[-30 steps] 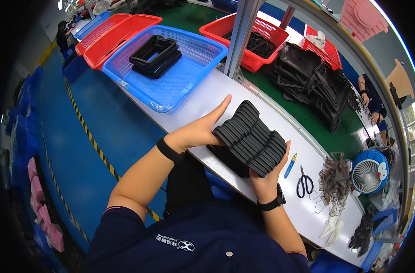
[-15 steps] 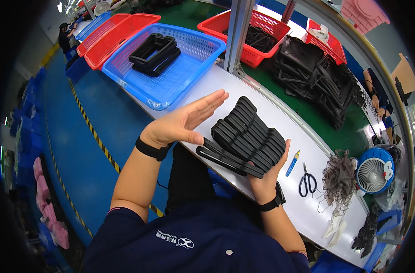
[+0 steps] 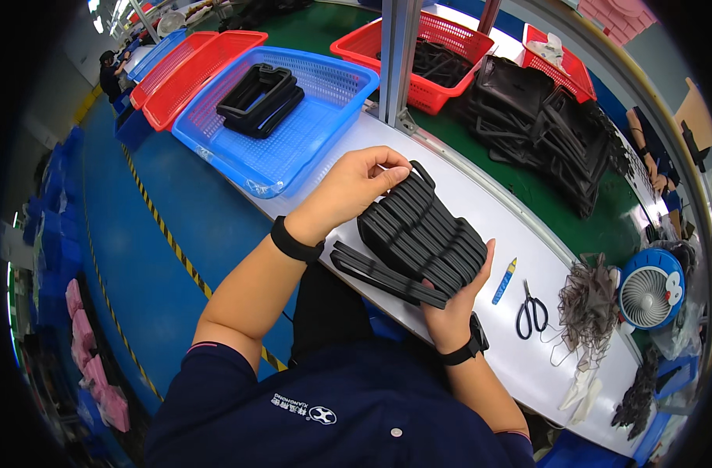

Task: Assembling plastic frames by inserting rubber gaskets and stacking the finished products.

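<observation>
A stack of black rectangular frames (image 3: 426, 234) stands on edge over the white table in front of me. My right hand (image 3: 453, 316) supports its right end, the palm under the near corner and fingers along the side; part of the grip is hidden behind the stack. At the far upper end, my left hand (image 3: 363, 186) pinches the outermost black frame (image 3: 424, 178) between thumb and fingers. That frame leans slightly apart from the others. On the near left side, one or two frames (image 3: 383, 274) splay away from the stack.
A blue basket (image 3: 309, 160) holding more black frames (image 3: 261, 101) is at far left, with red baskets (image 3: 406, 93) beyond. Right of the stack lie a blue-yellow marker-like tool (image 3: 505, 282), scissors (image 3: 531, 316), thin dark scraps (image 3: 586, 312) and a small fan (image 3: 648, 290). A metal post (image 3: 397, 62) rises behind.
My left hand has moved from open beside the stack to its far end, and its fingers have closed on the outermost frame. The right hand stays at the stack's near right end.
</observation>
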Available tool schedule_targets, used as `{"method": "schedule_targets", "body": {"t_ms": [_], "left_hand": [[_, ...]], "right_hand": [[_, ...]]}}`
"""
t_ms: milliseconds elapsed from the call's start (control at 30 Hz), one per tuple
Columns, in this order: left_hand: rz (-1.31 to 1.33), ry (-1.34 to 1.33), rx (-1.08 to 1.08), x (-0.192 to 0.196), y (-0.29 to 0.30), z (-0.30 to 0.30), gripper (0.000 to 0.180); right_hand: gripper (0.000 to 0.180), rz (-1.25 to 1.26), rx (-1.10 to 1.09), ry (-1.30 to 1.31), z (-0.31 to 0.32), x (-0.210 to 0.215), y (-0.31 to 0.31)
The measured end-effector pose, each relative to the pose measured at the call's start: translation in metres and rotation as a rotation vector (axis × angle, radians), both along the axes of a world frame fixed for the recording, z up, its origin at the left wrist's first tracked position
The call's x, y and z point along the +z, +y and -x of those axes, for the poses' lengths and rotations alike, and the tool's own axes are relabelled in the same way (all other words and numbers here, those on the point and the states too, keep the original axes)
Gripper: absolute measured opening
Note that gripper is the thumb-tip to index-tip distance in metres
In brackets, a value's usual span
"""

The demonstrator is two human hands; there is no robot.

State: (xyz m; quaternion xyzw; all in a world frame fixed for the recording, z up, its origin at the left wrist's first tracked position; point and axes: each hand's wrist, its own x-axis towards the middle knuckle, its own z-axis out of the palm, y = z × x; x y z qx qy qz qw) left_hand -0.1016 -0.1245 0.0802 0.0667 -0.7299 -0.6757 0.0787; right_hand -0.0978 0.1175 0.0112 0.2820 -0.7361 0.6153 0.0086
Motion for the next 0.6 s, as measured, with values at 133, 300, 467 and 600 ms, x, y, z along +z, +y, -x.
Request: {"method": "schedule_targets", "body": {"t_ms": [133, 300, 467, 600], "left_hand": [[0.026, -0.033, -0.048, 0.008, -0.005, 0.001, 0.020], [-0.003, 0.008, -0.056, 0.007, -0.007, 0.004, 0.017], [0.042, 0.150, 0.038, 0.002, 0.000, 0.005, 0.013], [0.117, 0.209, 0.088, -0.003, 0.005, 0.005, 0.012]], "right_hand": [[0.109, -0.006, 0.026, 0.016, 0.002, -0.002, 0.000], [0.111, -0.006, 0.027, 0.040, 0.003, 0.000, -0.001], [0.111, 0.025, 0.034, 0.014, 0.003, 0.000, -0.002], [0.112, -0.002, 0.019, 0.037, 0.003, -0.001, -0.001]]}}
